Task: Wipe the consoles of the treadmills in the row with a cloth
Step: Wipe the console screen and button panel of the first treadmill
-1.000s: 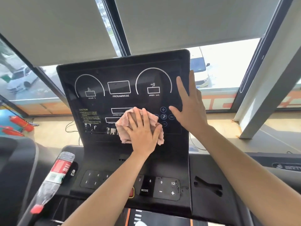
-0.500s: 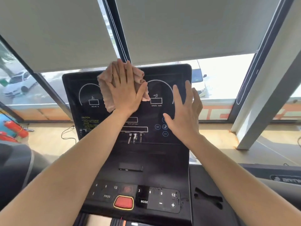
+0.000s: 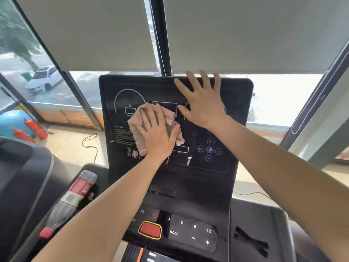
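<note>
A black treadmill console (image 3: 236, 110) stands upright in front of me, with white dial outlines and media buttons printed on it. My left hand (image 3: 158, 131) presses a crumpled pink cloth (image 3: 136, 133) flat against the middle left of the panel, over the caution text. My right hand (image 3: 203, 103) lies flat with fingers spread on the upper middle of the panel, fingertips at its top edge. It holds nothing.
Below the panel are a red stop button (image 3: 150, 229) and a keypad (image 3: 192, 233). A plastic bottle with a red label (image 3: 69, 199) lies in the left cup holder. Another treadmill (image 3: 22, 176) sits left. Red fire extinguishers (image 3: 35, 129) stand by the windows.
My left hand has wiped the cloth down from the panel's top edge to its middle left. My right hand has slid up from the panel's right side to the top edge.
</note>
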A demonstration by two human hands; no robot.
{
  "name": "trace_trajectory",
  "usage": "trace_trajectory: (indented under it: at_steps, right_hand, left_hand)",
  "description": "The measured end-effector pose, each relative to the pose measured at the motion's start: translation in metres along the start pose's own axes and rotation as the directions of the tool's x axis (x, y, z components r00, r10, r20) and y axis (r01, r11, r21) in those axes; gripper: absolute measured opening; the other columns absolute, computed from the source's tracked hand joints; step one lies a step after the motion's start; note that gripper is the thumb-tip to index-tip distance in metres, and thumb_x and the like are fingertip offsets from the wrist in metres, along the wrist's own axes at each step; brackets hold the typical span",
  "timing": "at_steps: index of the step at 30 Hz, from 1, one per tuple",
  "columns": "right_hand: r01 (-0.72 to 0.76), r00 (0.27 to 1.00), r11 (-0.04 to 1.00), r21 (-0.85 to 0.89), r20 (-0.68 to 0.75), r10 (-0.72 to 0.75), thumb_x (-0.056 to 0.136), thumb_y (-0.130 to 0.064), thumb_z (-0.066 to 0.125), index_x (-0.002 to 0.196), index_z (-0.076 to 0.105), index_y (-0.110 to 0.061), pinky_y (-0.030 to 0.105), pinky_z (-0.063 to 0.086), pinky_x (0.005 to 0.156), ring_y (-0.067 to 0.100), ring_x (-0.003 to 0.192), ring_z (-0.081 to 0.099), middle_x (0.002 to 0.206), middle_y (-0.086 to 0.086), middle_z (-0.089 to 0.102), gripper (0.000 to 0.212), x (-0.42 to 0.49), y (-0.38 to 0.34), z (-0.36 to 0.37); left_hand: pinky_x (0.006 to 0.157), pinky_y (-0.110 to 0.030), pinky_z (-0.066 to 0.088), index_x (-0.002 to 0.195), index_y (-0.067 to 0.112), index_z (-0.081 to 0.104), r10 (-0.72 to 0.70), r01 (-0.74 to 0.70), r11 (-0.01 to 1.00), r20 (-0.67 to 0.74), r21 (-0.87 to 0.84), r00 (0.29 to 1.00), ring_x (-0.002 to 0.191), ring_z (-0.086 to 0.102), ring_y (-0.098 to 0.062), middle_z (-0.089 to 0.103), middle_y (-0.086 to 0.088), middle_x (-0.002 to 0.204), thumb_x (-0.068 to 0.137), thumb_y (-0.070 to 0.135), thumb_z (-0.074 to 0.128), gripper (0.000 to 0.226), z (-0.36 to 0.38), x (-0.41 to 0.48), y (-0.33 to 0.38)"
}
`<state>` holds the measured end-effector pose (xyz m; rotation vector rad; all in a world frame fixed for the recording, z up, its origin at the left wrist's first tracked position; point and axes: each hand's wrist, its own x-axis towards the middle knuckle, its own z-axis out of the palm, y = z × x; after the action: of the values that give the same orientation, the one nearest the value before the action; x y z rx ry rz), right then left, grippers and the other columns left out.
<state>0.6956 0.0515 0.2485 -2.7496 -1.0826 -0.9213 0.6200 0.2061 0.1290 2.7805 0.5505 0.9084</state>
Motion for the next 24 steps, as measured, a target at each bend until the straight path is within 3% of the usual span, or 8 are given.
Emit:
trace_trajectory:
  at_steps: [7,11,13,15,20,24]
  right_hand:
    - [-0.045,0.998,0.999,-0.009,-0.051,0.044,0.088,-0.063,0.054,0.157,0.026,-0.038,0.073,0.005,0.118,0.049,0.148,0.023,0.162,0.011,0.029,0.078,0.0,-0.009,0.011]
    - [-0.068,0.994,0.998,0.018,-0.079,0.069,0.087,-0.062,0.058,0.155,0.03,-0.038,0.072,0.006,0.119,0.047,0.145,0.028,0.158,0.011,0.033,0.078,0.001,-0.012,0.012]
    - [-0.072,0.992,0.997,0.036,-0.098,0.076,0.085,-0.062,0.059,0.154,0.033,-0.038,0.071,0.006,0.119,0.046,0.144,0.029,0.156,0.011,0.035,0.078,0.001,-0.012,0.012]
    - [-0.075,0.991,0.996,0.047,-0.106,0.08,0.085,-0.062,0.06,0.154,0.033,-0.038,0.071,0.005,0.119,0.045,0.143,0.029,0.155,0.01,0.036,0.078,0.002,-0.011,0.014]
    - [-0.093,0.989,0.993,0.069,-0.106,0.1,0.085,-0.061,0.059,0.154,0.034,-0.039,0.069,0.002,0.12,0.043,0.144,0.028,0.155,0.009,0.036,0.077,0.001,-0.013,0.014]
    - [-0.102,0.986,0.991,0.086,-0.122,0.112,0.085,-0.061,0.06,0.154,0.035,-0.039,0.067,0.001,0.121,0.042,0.145,0.027,0.155,0.009,0.037,0.076,0.0,-0.013,0.015]
  left_hand:
    - [0.121,-0.069,0.0,0.16,0.009,-0.016,-0.103,0.104,0.994,0.088,-0.012,0.991,0.157,-0.011,-0.044,-0.007,-0.025,0.169,0.1,0.069,0.021,0.093,0.031,-0.077,-0.024]
    - [0.121,-0.072,0.008,0.16,0.002,-0.01,-0.101,0.096,0.994,0.133,0.043,0.986,0.155,-0.01,-0.047,-0.008,-0.029,0.168,0.1,0.071,0.015,0.095,0.037,-0.094,-0.029]
    - [0.121,-0.071,0.004,0.16,0.002,-0.012,-0.07,0.06,0.996,0.14,0.07,0.988,0.155,-0.011,-0.047,-0.012,-0.028,0.167,0.099,0.072,0.012,0.096,0.037,-0.093,-0.033]
    - [0.122,-0.066,-0.001,0.159,0.005,-0.017,-0.018,0.007,0.997,0.138,0.078,0.99,0.156,-0.014,-0.044,-0.017,-0.024,0.167,0.099,0.072,0.012,0.095,0.033,-0.085,-0.039]
    - [0.126,-0.061,0.003,0.157,0.015,-0.026,0.116,-0.123,0.989,0.092,0.08,0.989,0.156,-0.021,-0.032,-0.019,-0.015,0.168,0.1,0.069,0.018,0.091,0.004,-0.019,-0.053]
    - [0.126,-0.062,0.007,0.162,0.013,-0.011,0.19,-0.191,0.976,0.017,0.105,0.982,0.159,-0.012,-0.031,-0.012,-0.014,0.171,0.102,0.066,0.024,0.088,-0.028,0.051,-0.052]
